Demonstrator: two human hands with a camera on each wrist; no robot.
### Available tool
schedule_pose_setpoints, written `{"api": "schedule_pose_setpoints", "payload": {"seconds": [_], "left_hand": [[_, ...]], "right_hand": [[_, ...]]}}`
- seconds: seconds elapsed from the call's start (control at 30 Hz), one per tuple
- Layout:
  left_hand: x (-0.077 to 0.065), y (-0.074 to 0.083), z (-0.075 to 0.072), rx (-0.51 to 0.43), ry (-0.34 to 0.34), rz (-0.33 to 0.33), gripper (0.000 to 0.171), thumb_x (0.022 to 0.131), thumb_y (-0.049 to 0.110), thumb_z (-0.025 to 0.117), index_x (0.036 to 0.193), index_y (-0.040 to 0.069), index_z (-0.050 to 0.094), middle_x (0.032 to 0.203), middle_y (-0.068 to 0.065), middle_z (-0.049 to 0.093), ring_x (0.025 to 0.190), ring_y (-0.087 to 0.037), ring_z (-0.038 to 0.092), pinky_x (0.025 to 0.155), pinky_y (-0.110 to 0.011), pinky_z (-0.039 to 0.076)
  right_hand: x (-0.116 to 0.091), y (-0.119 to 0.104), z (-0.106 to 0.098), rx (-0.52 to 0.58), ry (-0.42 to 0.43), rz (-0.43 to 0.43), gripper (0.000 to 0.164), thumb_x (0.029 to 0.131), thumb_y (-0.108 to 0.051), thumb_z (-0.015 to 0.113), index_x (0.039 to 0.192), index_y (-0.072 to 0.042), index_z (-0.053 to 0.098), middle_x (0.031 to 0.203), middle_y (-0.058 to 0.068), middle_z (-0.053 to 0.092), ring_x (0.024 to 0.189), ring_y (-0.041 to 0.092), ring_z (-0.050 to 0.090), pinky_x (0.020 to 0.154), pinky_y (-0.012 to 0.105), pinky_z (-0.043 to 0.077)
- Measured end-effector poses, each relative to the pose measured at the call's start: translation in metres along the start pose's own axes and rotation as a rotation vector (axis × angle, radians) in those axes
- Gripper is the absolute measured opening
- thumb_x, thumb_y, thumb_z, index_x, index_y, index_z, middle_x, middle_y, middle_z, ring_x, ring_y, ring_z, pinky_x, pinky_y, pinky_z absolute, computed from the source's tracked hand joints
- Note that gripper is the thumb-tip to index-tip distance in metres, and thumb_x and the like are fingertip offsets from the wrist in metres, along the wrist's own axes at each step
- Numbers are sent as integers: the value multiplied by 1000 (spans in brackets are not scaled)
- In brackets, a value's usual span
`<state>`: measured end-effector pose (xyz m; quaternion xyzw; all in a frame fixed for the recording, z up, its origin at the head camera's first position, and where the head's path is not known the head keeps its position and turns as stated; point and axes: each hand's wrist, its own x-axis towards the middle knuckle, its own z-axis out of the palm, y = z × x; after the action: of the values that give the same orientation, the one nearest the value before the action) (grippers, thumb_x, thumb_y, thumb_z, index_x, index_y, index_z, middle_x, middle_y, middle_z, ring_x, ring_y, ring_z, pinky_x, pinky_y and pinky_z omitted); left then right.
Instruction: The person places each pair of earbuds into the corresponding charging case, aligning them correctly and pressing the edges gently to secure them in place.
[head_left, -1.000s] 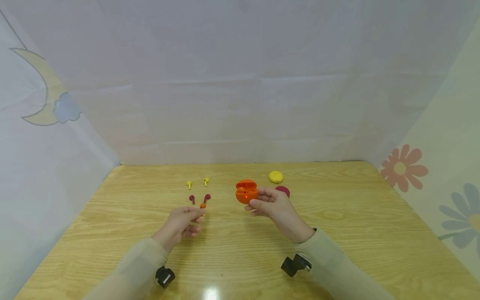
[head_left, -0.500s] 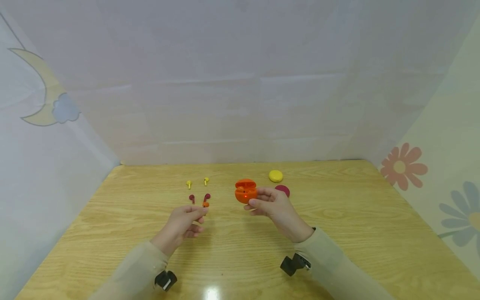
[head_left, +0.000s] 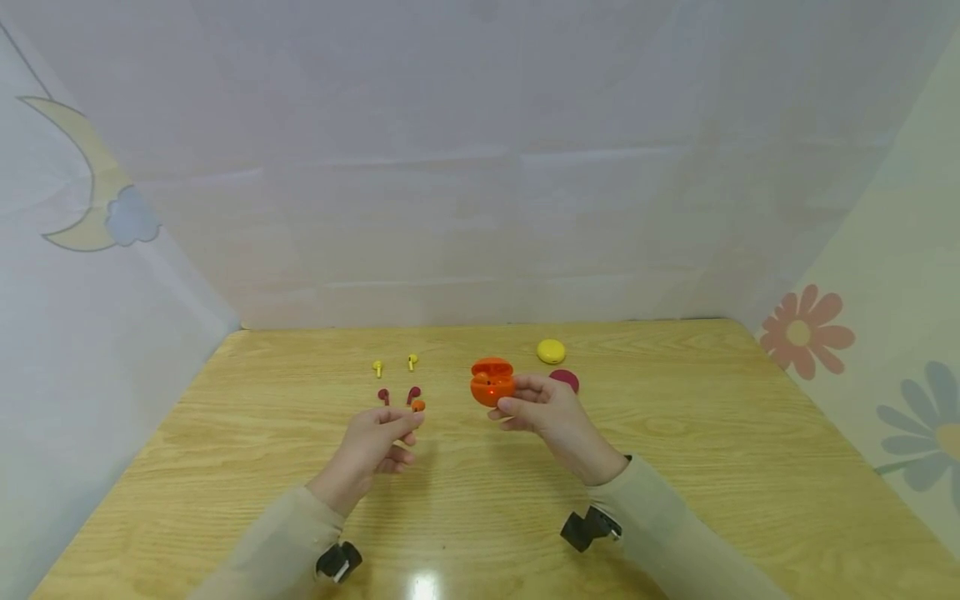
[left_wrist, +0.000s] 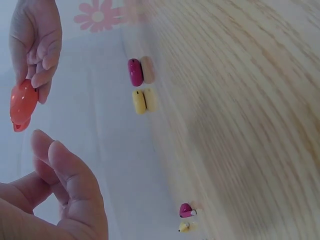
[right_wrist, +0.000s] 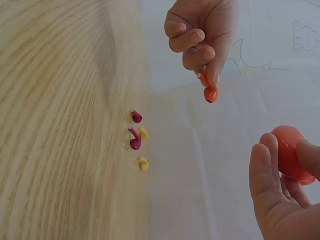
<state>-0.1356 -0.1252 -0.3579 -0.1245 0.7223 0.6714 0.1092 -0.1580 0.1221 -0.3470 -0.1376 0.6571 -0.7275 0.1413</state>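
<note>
An orange earbud [right_wrist: 210,94] is pinched by its stem between thumb and finger of my left hand [head_left: 372,442], above the table. To its right, my right hand [head_left: 550,417] grips an orange charging case [head_left: 492,390] by its side, also off the table. The case's lid stands raised, and in the head view an orange shape shows in the left part of its inside; a small light glows on the front. Hand and case are apart from the left hand's earbud. In the left wrist view, the left fingers hide the earbud.
Two dark red earbuds [head_left: 414,395] lie just beyond my left hand, with two yellow earbuds [head_left: 378,368] behind them. A yellow case [head_left: 551,352] and a dark red case [head_left: 566,381], partly behind my right hand, rest on the wooden table [head_left: 675,467]. Fabric walls surround it.
My left hand has moved slightly to the right and away from me with the orange earbud, nearer the case. The right hand and the case have hardly moved.
</note>
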Motion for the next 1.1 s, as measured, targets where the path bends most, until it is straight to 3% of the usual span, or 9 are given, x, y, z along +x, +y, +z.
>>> {"api": "schedule_pose_setpoints", "payload": {"seconds": [0.17,0.83,1.1], "left_hand": [[-2,2,2,10,14,16,26,94,19,67,109,-2,62,68,-1,56,47,-8,54,47,-21,47],[-11,10,7,5,-3,51,22,93,17,67,104,-2,63,67,-1,57,46,-8,54,48,-22,49],[-16,14,12,22,6,70,20,92,17,68,101,-1,64,66,-2,56,45,-9,54,48,-22,48]], "right_hand": [[1,2,0,-1,2,2,37,95,-3,61,124,16,48,112,21,65,92,28,69,83,34,55],[1,4,2,16,-10,4,38,95,-4,62,124,16,49,111,20,66,86,19,69,83,34,55],[3,5,3,0,11,15,36,94,-4,62,122,15,50,108,18,67,90,25,69,82,34,55]]}}
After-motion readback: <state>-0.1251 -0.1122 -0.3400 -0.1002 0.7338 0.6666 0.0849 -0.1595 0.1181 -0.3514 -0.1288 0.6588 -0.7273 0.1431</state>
